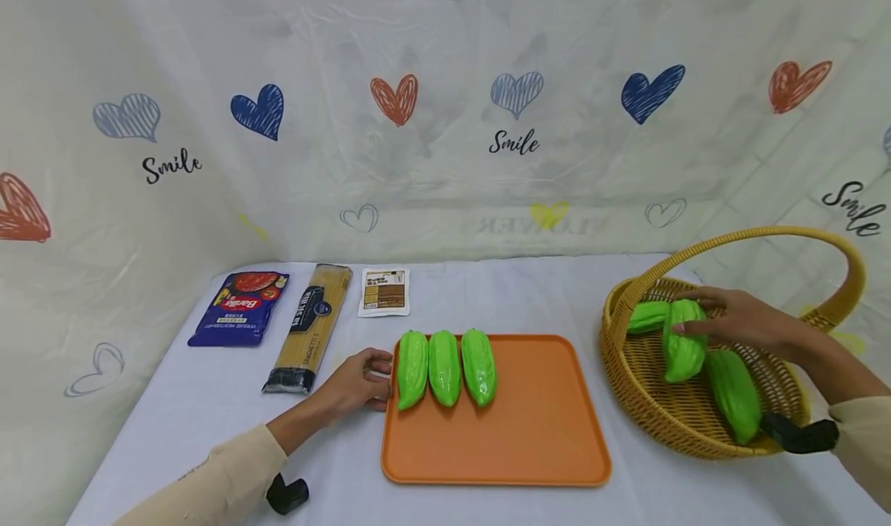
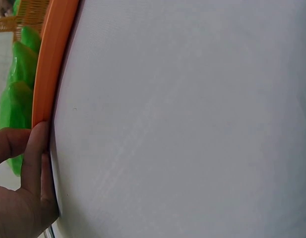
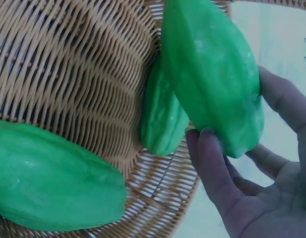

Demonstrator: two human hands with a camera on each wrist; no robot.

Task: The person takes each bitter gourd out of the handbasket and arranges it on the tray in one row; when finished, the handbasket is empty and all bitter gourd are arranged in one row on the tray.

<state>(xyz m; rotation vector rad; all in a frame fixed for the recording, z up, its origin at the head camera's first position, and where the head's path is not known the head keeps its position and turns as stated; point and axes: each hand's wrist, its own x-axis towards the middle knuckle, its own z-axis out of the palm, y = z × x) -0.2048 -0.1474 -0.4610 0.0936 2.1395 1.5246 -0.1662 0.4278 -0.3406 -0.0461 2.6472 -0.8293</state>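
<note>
In the head view my right hand (image 1: 736, 321) holds a ridged green papaya (image 1: 684, 344) over the wicker basket (image 1: 629, 387), thumb and fingers around its end. Two more green papayas lie in the basket, one at the front right (image 1: 734, 394) and one at the back left (image 1: 646, 317), partly hidden by the held one. My left hand (image 1: 358, 383) is at the left edge of the orange tray (image 1: 532, 433), fingertips right at the rim (image 2: 46, 84). Three green papayas (image 1: 445, 367) lie side by side at the tray's left.
Left of the tray lie a spaghetti pack (image 1: 313, 325) and a blue Barilla pouch (image 1: 240, 309). A small white and brown packet (image 1: 385, 292) lies behind the tray. The basket's tall handle (image 1: 759, 233) arches over my right hand. A printed curtain (image 1: 445, 170) hangs behind the table.
</note>
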